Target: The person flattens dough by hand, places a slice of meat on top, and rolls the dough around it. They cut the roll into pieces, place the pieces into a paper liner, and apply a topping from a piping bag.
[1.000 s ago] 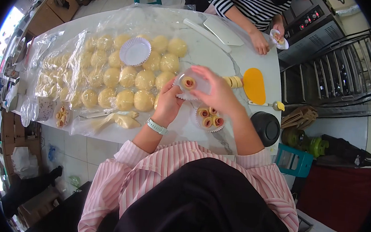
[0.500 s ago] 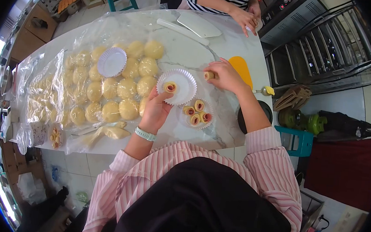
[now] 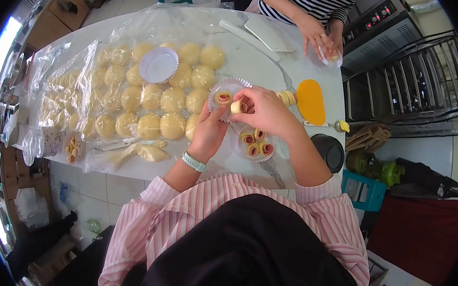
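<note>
My left hand (image 3: 210,134) holds a white fluted paper cup (image 3: 236,83), its thumb beside a dough roll (image 3: 222,98) with a pink filling inside the cup. Pinched in the fingers of my right hand (image 3: 261,109) is a second dough roll (image 3: 238,107), held over the cup's right side. Just below, another paper cup (image 3: 260,158) with several filled rolls stands on the table. More pale rolls (image 3: 285,97) lie beyond my right hand, beside an orange oval scraper (image 3: 311,101).
Dough balls (image 3: 173,100) lie under clear plastic on the left, with an empty paper cup (image 3: 159,65) on top. A co-worker's hands (image 3: 318,36) hold a cup at the far edge. A black bowl (image 3: 327,152) sits at the right edge.
My right hand has moved left with its roll, from beside the cup to over it. The co-worker's hands now hold a paper cup more plainly in sight. The camera view has shifted.
</note>
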Demonstrator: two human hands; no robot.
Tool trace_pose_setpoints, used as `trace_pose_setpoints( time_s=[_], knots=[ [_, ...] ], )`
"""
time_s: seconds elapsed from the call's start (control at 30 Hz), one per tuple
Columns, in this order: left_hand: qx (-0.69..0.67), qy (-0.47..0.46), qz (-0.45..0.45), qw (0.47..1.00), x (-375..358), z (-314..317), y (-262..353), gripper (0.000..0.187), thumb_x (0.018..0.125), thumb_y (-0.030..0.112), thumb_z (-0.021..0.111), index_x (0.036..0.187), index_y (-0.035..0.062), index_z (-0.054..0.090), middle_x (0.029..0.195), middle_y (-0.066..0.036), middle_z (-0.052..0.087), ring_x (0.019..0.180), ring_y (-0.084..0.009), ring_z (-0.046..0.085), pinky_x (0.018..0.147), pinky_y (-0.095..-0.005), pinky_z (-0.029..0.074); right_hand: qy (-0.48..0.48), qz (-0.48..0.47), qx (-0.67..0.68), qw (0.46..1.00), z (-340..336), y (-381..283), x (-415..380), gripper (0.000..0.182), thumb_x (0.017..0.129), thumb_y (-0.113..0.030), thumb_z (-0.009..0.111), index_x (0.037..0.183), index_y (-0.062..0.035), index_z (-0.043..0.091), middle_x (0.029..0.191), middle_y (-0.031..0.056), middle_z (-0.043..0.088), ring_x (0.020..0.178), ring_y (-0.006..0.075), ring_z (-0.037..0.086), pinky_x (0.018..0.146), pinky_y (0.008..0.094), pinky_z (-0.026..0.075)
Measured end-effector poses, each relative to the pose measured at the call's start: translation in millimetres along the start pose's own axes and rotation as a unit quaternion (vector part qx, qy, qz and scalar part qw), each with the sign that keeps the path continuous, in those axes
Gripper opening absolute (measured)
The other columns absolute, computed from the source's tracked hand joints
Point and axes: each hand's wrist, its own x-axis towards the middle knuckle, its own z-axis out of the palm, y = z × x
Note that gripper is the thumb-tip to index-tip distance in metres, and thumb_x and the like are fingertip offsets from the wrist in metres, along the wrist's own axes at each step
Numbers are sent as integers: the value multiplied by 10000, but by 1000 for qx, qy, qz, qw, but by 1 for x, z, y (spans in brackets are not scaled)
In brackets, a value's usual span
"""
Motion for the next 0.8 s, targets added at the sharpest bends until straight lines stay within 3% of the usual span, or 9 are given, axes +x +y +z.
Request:
trace_pose_setpoints(
  time_s=[0.13, 0.33, 0.47, 0.53, 0.63, 0.73, 0.8],
  knots=[
    [-10, 8, -12, 1000, -3, 4, 1, 326, 969, 80, 462, 1293, 101, 424, 1231, -38, 538, 1094, -169, 548, 896, -348, 457, -15, 31, -61, 998, 2, -4, 7, 312, 722, -116, 776, 956, -1, 604, 972, 123, 617, 792, 186, 664, 700, 295, 538],
    [-33, -4, -2, 999, 4, -3, -2, 314, 964, 74, 443, 1277, 101, 420, 1202, -54, 540, 1075, -190, 563, 892, -368, 472, -19, -86, 26, 996, 14, 17, 2, 319, 787, -53, 689, 1084, 11, 592, 1052, 143, 617, 922, 234, 675, 783, 319, 553],
    [-101, -12, -8, 995, 5, -4, -5, 284, 948, 62, 451, 1232, 48, 454, 1197, -98, 552, 1068, -238, 574, 909, -399, 473, 2, -20, 63, 998, 13, 12, -4, 357, 802, -45, 659, 1140, 26, 568, 1029, 165, 645, 950, 263, 671, 816, 341, 548],
    [-89, -28, -10, 996, 7, -9, -8, 320, 938, 53, 471, 1255, 78, 438, 1200, -71, 548, 1091, -217, 561, 930, -399, 463, 8, -15, 83, 996, 14, 16, -3, 371, 794, -65, 643, 1140, 41, 560, 979, 195, 672, 905, 294, 678, 802, 349, 539],
    [-32, -33, 2, 999, 6, -9, -8, 369, 910, 22, 516, 1266, 84, 439, 1209, -58, 553, 1119, -200, 550, 968, -396, 445, -22, 1, 92, 996, -2, 12, -10, 363, 848, -85, 636, 1180, 38, 552, 1040, 185, 664, 961, 245, 671, 786, 315, 545],
    [9, -17, 10, 1000, 1, 0, -5, 367, 898, -6, 521, 1256, 48, 466, 1213, -76, 563, 1125, -205, 555, 971, -387, 452, 103, 109, 106, 983, -47, 35, -1, 373, 837, -100, 639, 1180, 26, 566, 1088, 181, 659, 1003, 241, 660, 781, 308, 536],
    [6, -15, 2, 1000, 1, 0, -4, 377, 890, -11, 534, 1257, 44, 470, 1216, -71, 565, 1125, -202, 556, 973, -383, 453, 115, 70, -27, 991, -58, 67, 4, 347, 808, -106, 646, 1132, 12, 604, 1018, 161, 678, 1006, 260, 654, 856, 366, 507]
  ],
)
